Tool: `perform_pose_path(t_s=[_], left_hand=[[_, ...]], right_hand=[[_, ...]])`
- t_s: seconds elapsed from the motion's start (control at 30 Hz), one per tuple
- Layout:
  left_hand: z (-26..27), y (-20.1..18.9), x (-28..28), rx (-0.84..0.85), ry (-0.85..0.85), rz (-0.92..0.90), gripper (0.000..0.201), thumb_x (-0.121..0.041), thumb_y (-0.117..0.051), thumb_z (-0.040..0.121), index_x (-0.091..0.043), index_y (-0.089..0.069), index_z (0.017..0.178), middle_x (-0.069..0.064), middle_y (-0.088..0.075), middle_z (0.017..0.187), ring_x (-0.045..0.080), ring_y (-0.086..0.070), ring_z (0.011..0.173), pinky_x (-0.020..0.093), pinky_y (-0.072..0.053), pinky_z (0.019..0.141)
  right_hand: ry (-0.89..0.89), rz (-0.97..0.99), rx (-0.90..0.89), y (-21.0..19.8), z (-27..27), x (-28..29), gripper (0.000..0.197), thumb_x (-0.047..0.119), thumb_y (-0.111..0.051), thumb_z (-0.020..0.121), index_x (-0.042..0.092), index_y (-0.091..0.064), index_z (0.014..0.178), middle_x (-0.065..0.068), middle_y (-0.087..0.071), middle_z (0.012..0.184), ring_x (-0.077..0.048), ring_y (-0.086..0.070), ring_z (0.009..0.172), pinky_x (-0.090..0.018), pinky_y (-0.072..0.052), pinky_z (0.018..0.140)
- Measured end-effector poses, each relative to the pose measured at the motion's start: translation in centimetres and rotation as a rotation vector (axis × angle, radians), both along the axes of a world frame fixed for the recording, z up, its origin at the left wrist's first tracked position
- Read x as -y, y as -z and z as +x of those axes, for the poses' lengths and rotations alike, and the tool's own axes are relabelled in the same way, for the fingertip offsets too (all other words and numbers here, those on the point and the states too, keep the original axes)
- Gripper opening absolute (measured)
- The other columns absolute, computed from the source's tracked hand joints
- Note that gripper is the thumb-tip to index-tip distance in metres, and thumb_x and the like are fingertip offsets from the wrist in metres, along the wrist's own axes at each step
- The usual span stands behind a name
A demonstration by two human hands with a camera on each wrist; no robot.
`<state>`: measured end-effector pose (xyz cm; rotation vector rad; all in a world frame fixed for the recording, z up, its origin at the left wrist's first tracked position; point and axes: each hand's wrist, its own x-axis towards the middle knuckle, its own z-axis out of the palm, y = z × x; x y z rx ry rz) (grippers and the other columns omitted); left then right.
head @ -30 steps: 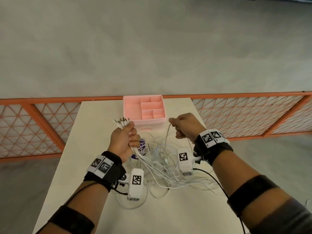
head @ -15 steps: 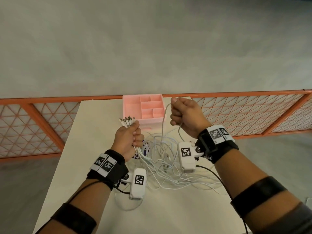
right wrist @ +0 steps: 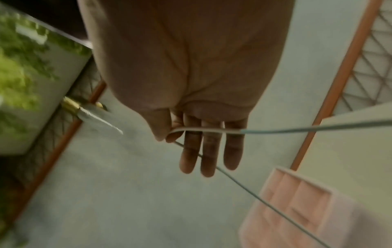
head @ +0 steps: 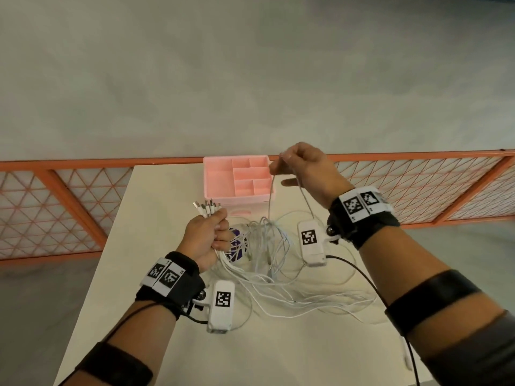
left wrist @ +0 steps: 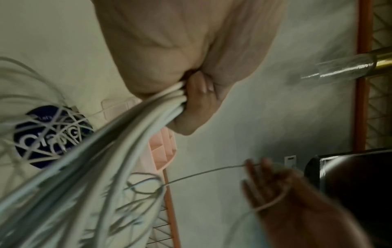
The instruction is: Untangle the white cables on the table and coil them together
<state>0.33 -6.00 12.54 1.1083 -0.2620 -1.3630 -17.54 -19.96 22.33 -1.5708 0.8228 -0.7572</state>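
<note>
Several white cables (head: 267, 257) lie tangled on the cream table (head: 156, 224). My left hand (head: 207, 235) grips a bundle of cable ends, with the plugs (head: 206, 209) sticking up out of the fist. The left wrist view shows that bundle (left wrist: 135, 127) running out from under the curled fingers (left wrist: 199, 94). My right hand (head: 301, 168) is raised over the tray's right edge. Its thumb and forefinger pinch a single white cable (head: 269, 199) that hangs down into the tangle. In the right wrist view this cable (right wrist: 297, 130) crosses the other, straighter fingers (right wrist: 210, 151).
A pink compartment tray (head: 217, 179) stands at the table's far edge, just beyond both hands. A dark blue round disc (head: 237, 242) lies under the tangle. An orange lattice fence (head: 69, 196) runs behind the table. Cables trail toward the table's right edge (head: 348, 305).
My right hand has risen up and away, drawing one cable out of the tangle, and some of its fingers have straightened. The left hand has kept its grip and barely moved.
</note>
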Motion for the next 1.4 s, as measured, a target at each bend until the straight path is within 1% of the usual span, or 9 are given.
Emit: perform_pose_path(t_s=[0.13,0.23,0.37,0.6,0.73,0.87,1.1,1.23,1.4], left_hand=[[0.8,-2.4,-0.2,-0.135,0.054,-0.103,0.023,-0.021,-0.046,0.103,-0.015,-0.049,0.081,-0.009,-0.029,0.055,0.002,-0.023,0.040,0.014,-0.018,0.033],[1.6,-3.4,-0.4,-0.124,0.069,-0.148,0.020,-0.023,-0.049,0.101,-0.015,-0.050,0.083,-0.009,-0.029,0.056,0.002,-0.024,0.040,0.014,-0.020,0.032],[0.9,-3.4,0.0,-0.032,0.004,-0.159,0.024,-0.020,-0.048,0.103,-0.016,-0.048,0.080,-0.006,-0.031,0.061,0.004,-0.023,0.042,0.015,-0.021,0.035],[-2.1,-3.8,1.2,0.173,-0.126,-0.254,0.014,-0.016,-0.050,0.103,-0.012,-0.058,0.092,-0.005,-0.071,0.095,0.006,-0.024,0.047,0.017,-0.024,0.040],[-2.5,-2.4,0.9,0.194,-0.035,-0.266,0.012,-0.021,-0.051,0.103,-0.011,-0.055,0.097,0.002,-0.062,0.083,0.007,-0.025,0.047,0.017,-0.023,0.040],[-2.0,-0.4,0.2,0.273,-0.005,-0.221,0.021,-0.021,-0.053,0.102,-0.010,-0.056,0.084,0.003,-0.049,0.074,0.009,-0.024,0.045,0.018,-0.023,0.039],[-0.2,2.2,-0.5,0.510,0.002,-0.010,0.028,-0.018,-0.059,0.099,-0.007,-0.063,0.074,0.002,-0.031,0.060,0.013,-0.024,0.046,0.020,-0.020,0.043],[0.4,2.1,-0.6,0.497,-0.032,-0.017,0.027,-0.016,-0.061,0.098,-0.005,-0.069,0.075,0.006,-0.043,0.062,0.011,-0.025,0.045,0.018,-0.022,0.041],[0.4,0.7,-0.5,0.445,-0.067,-0.098,0.021,-0.013,-0.062,0.097,-0.001,-0.073,0.082,0.009,-0.067,0.074,0.010,-0.025,0.045,0.019,-0.022,0.043]], right_hand=[[0.077,0.014,-0.187,3.4,-0.1,0.9,0.016,0.013,-0.047,0.101,0.021,-0.047,0.087,0.000,-0.071,0.104,-0.023,-0.068,0.093,-0.038,-0.046,0.076],[0.030,0.030,-0.218,3.2,0.2,0.3,0.014,0.010,-0.047,0.101,0.016,-0.048,0.088,-0.006,-0.071,0.107,-0.026,-0.067,0.065,-0.031,-0.045,0.058],[-0.222,-0.034,-0.234,-1.1,2.1,-1.9,0.014,0.006,-0.054,0.096,0.009,-0.056,0.083,-0.014,-0.071,0.085,-0.019,-0.039,0.045,-0.024,-0.030,0.043],[-0.363,-0.086,-0.203,-4.2,4.8,-3.9,0.009,0.007,-0.056,0.097,0.001,-0.062,0.093,-0.011,-0.051,0.060,-0.011,-0.033,0.038,-0.020,-0.022,0.040],[-0.195,-0.030,-0.097,-3.8,4.7,-3.5,0.015,0.004,-0.049,0.098,0.005,-0.060,0.087,-0.001,-0.046,0.052,-0.012,-0.031,0.041,-0.019,-0.020,0.042],[0.090,0.077,0.207,-5.1,3.9,-2.1,0.022,0.001,-0.043,0.099,0.009,-0.056,0.082,-0.001,-0.038,0.054,-0.010,-0.027,0.040,-0.017,-0.018,0.042],[0.245,0.115,0.517,-7.8,2.6,-0.9,0.020,0.002,-0.038,0.099,0.009,-0.053,0.087,0.000,-0.039,0.057,-0.012,-0.029,0.042,-0.019,-0.020,0.044],[0.297,-0.103,0.308,-6.4,2.2,-0.5,0.019,0.009,-0.044,0.100,0.010,-0.054,0.085,-0.002,-0.046,0.056,-0.013,-0.035,0.040,-0.020,-0.026,0.041],[0.278,-0.431,-0.451,-2.5,0.9,1.3,0.016,0.008,-0.051,0.092,0.015,-0.066,0.091,-0.006,-0.068,0.078,-0.014,-0.056,0.054,-0.026,-0.045,0.056]])
